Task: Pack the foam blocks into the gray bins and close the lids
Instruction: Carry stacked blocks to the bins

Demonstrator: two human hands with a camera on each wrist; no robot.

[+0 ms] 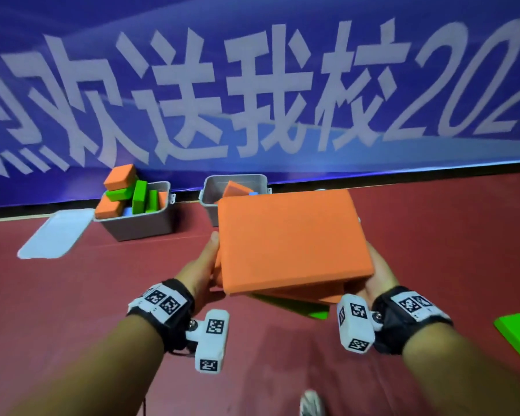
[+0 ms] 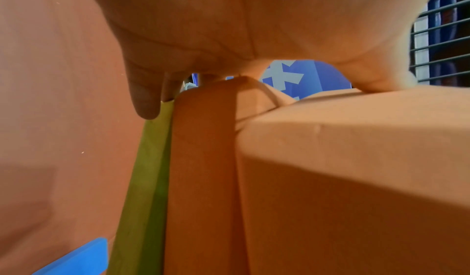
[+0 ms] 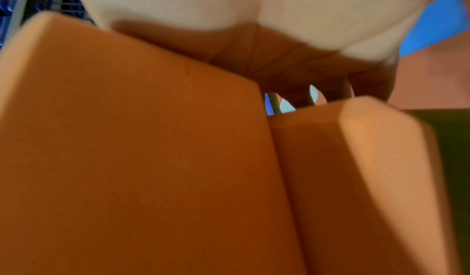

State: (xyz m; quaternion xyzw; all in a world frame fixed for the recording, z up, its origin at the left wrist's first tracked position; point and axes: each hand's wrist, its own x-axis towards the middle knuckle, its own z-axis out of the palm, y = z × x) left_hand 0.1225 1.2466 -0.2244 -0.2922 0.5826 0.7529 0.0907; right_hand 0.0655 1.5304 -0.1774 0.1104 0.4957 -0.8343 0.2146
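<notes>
Banner point(image 1: 252, 85): blue with white characters, along the wall behind the right bin.

Floor point(image 1: 72, 295): dark red, bearing all below.

Stack point(image 1: 291, 244): held in the air just in front of the right bin, hiding its front. A large orange slab on top, a second orange block under it, a green block lowest, as the wrist views show.

Left hand point(image 1: 206, 265): grips the stack's left end, thumb on the top slab's edge, fingers under.

Right hand point(image 1: 379, 271): grips the stack's right end, largely hidden by the slab; the wrist view shows its palm against the foam.

Lid point(image 1: 54, 232): pale, flat on the floor, left of both bins, just beside the left bin.

Left bin point(image 1: 138, 226): gray, open, left of the right bin. Orange and green blocks piled above its rim; judged to need re-seating before a lid will shut.

Right bin point(image 1: 237, 181): gray, open, against the banner. An orange piece and a bit of blue show inside; it looks mostly unfilled.

Loose block point(image 1: 517, 331): green, on the floor, well to the right of the right bin.

Status: packing partly done. Left to do: stack into a bin, the loose block, both lids. Only one lid in view.
</notes>
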